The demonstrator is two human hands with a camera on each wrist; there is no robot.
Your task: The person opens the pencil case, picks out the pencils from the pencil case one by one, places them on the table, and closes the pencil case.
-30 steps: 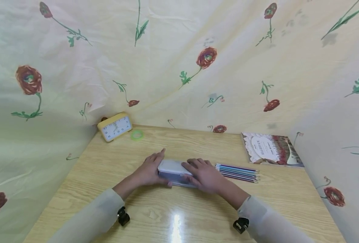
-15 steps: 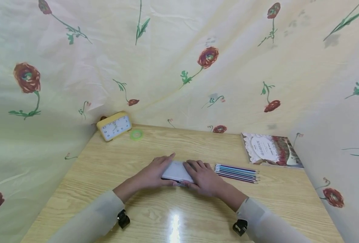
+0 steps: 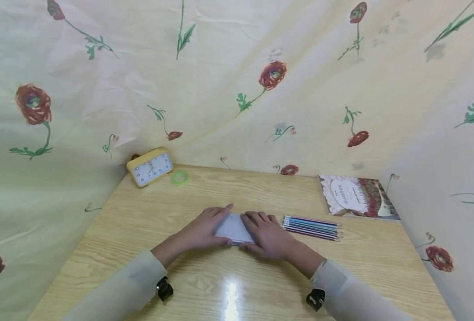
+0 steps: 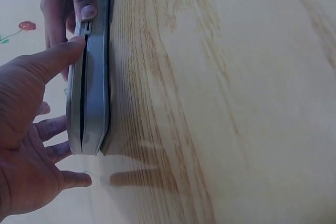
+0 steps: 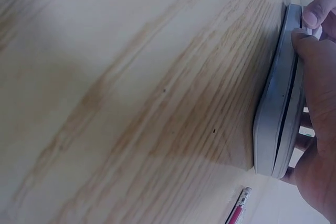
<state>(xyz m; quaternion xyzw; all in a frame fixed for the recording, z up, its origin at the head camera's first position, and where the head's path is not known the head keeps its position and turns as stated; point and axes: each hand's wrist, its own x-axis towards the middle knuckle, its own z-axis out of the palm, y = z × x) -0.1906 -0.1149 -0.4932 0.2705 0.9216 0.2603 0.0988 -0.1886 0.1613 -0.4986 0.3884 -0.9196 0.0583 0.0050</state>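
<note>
A grey hard pencil case (image 3: 234, 228) lies on the table between both hands, its lid down over the base. Along its front side, a thin dark seam shows between lid and base in the left wrist view. My left hand (image 3: 206, 229) holds the left end, thumb at the front seam beside a small metal clasp (image 4: 88, 27) and other fingers spread toward the far side. My right hand (image 3: 270, 235) grips the right end, fingers bent over the lid and thumb at the front edge near the clasp. The hands cover both ends in the head view.
Several pencils (image 3: 312, 228) lie in a row just right of the right hand. Farther back are a yellow alarm clock (image 3: 150, 167), a green tape ring (image 3: 179, 178) and a picture-covered book (image 3: 357, 197). Flowered cloth (image 3: 205, 80) hangs behind the wooden table (image 3: 205, 285).
The pencil case's lid, raised at the front a second ago, has come down onto the base under both hands. The left hand has shifted slightly right. The pencils have stayed put.
</note>
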